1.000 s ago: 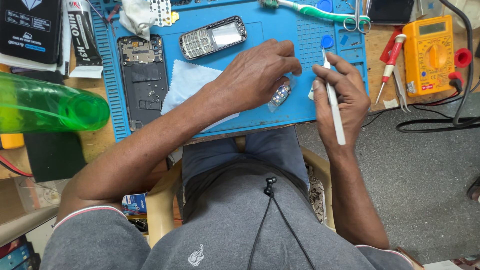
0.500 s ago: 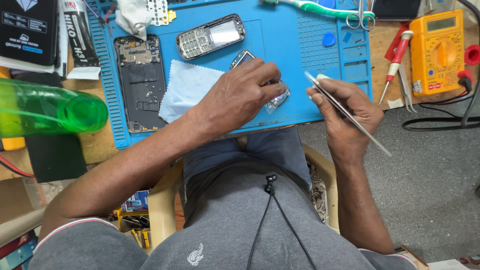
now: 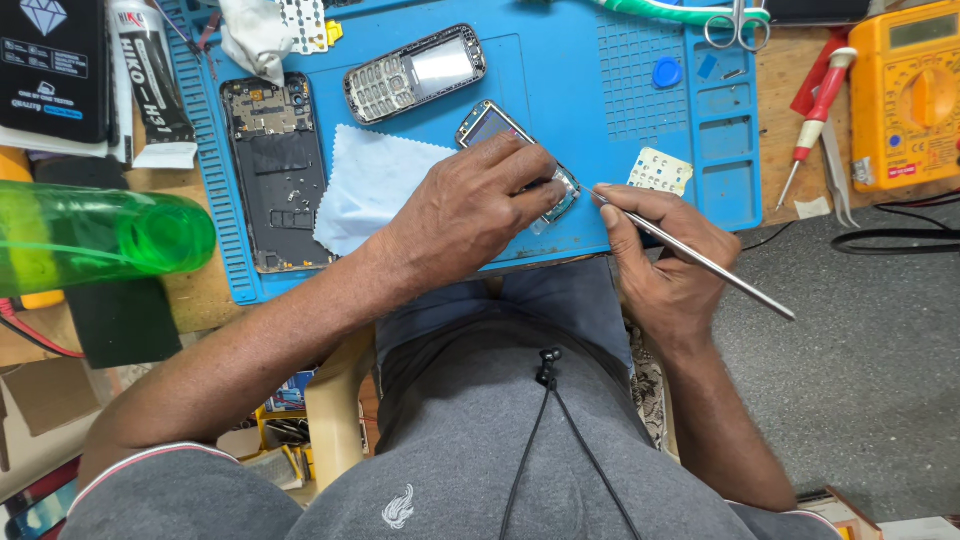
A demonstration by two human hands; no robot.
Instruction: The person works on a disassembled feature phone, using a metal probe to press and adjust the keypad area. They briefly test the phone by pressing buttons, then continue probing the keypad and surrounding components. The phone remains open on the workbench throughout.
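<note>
At the near edge of the blue repair mat (image 3: 640, 110), the left hand (image 3: 470, 205) presses fingers down on a small phone board (image 3: 505, 135) (keypad phone at 11 o'clock). Right hand (image 3: 665, 260) pinches metal tweezers (image 3: 690, 255); a slip could gouge the screen.

One camera only, worn on the person's head and looking steeply down over chest and lap. It sits close: the blue work mat (image 3: 620, 90) fills the upper middle of the frame, the left hand (image 3: 470, 205) and right hand (image 3: 665, 260) lie near centre, and grey floor (image 3: 870, 380) shows lower right.
</note>
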